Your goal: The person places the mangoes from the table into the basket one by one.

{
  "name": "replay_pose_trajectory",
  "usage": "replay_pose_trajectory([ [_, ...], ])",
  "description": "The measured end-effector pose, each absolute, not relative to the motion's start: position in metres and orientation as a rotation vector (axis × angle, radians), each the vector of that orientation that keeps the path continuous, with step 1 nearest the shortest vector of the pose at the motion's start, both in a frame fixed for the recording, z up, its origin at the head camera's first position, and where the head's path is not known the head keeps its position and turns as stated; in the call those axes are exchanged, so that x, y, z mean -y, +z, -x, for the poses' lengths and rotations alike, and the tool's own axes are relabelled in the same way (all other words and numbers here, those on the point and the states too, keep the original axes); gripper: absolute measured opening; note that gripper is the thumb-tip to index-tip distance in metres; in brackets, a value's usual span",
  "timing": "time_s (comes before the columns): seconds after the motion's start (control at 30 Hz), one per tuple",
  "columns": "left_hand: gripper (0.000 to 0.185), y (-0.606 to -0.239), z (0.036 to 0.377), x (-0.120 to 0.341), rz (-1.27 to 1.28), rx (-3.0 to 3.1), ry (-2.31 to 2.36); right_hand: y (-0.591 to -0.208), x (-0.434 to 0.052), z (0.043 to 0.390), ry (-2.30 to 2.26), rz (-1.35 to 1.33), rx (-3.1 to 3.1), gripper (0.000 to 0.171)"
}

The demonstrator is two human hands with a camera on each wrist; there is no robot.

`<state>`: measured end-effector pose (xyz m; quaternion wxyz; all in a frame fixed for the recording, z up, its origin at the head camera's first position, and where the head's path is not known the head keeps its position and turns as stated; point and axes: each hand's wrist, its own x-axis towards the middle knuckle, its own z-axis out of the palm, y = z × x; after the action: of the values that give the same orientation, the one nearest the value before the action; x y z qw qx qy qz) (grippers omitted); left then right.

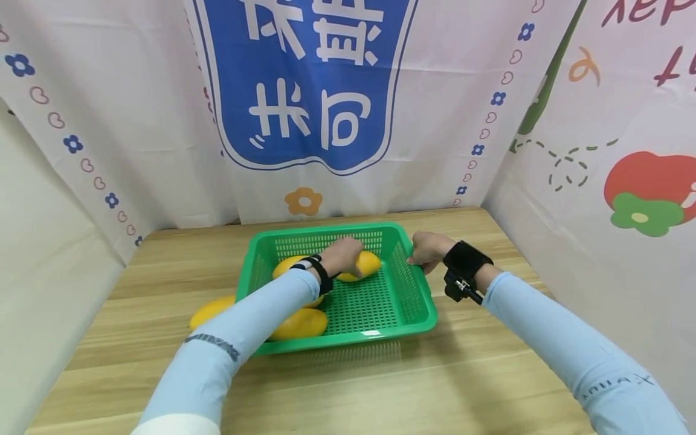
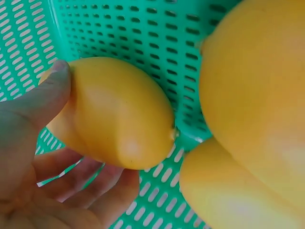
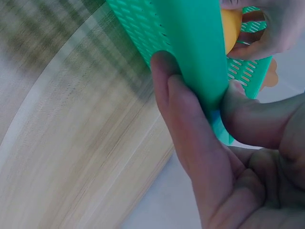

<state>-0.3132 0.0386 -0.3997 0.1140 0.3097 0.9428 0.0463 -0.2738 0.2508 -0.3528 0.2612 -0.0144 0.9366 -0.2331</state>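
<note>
At twelve o'clock, you face a blue panel (image 1: 309,66) bearing large white Chinese characters (image 1: 280,109), among them 可. At two, the wall cloth (image 1: 576,121) shows upside-down red "day" (image 1: 643,9). Your right sleeve (image 1: 565,341), at four, carries dark lettering (image 1: 617,385), illegible.

Hands: two, left hand (image 1: 344,254) and right hand (image 1: 429,249)
Sleeves (image 1: 565,338): two
Basket (image 1: 423,290): one
Fruit (image 1: 300,324) in basket: at least three; cannot tell whether the yellow patch just below the left sleeve is a fourth
Worktop (image 1: 353,393): one
Fruit on worktop, towards its left edge: one
</note>
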Motion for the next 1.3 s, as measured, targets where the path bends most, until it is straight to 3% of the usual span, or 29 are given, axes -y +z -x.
replay_pose_trajectory([
  [0.37, 0.042, -0.355, 0.327, 0.000, -1.154, -2.629, 0.276, -0.351, -0.249, 0.274, -0.612, 0.074, -2.539, 0.017],
  [0.67, 0.048, -0.322, 0.329, 0.068, -1.088, -2.698, 0.513, -0.350, -0.253, 0.273, -0.634, 0.060, -2.538, 0.017],
  [0.93, 0.051, -0.315, 0.322, 0.126, -0.978, -2.754, 0.635, -0.350, -0.254, 0.272, -0.637, 0.058, -2.539, 0.017],
  [1.3, 0.059, -0.337, 0.300, 0.187, -0.808, -2.700, 0.679, -0.353, -0.251, 0.271, -0.660, 0.053, -2.539, 0.019],
])
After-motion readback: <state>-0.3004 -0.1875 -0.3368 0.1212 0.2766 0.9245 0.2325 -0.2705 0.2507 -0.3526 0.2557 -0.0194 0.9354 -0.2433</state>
